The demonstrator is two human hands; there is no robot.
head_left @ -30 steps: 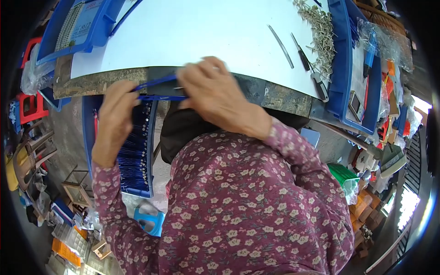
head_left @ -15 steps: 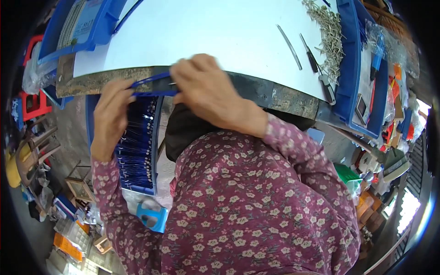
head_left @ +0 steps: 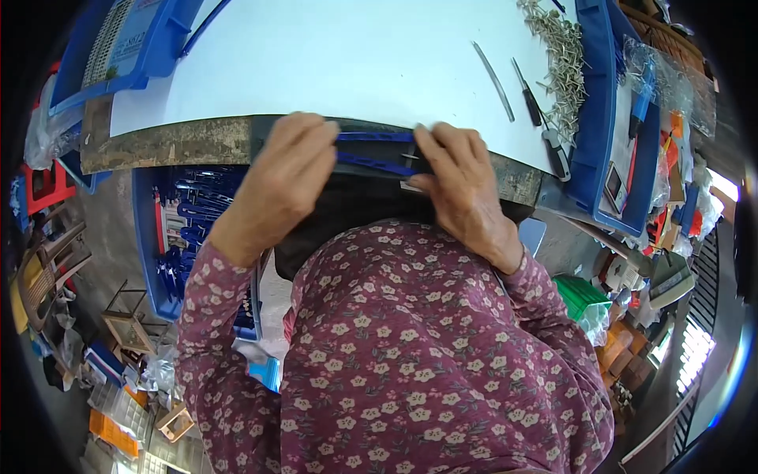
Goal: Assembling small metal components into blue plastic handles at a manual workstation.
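Two slim blue strips (head_left: 371, 137), lying nearly parallel, stretch between my hands at the table's front edge. Their left ends are in the closed fingers of my left hand (head_left: 284, 182). My right hand (head_left: 466, 189) pinches their right ends, where a small metal pin (head_left: 410, 156) shows across the gap between them. The fingers hide both ends, so I cannot tell how the strips join. Below and left of my left hand, a blue tray (head_left: 145, 237) holds many similar blue pieces (head_left: 197, 213), partly covered by my forearm.
On the white tabletop (head_left: 316, 63) lie a thin metal strip (head_left: 494, 82), a black-handled pointed tool (head_left: 530, 101), a grey-and-black handled tool (head_left: 557, 156) and a heap of metal pins (head_left: 562, 67). Blue bins (head_left: 158, 59) stand at the left and right (head_left: 596, 118).
Both hands have moved right along the table edge with the blue strips. My left hand has left its place above the tray, uncovering bundled blue pieces there. The view has shifted slightly.
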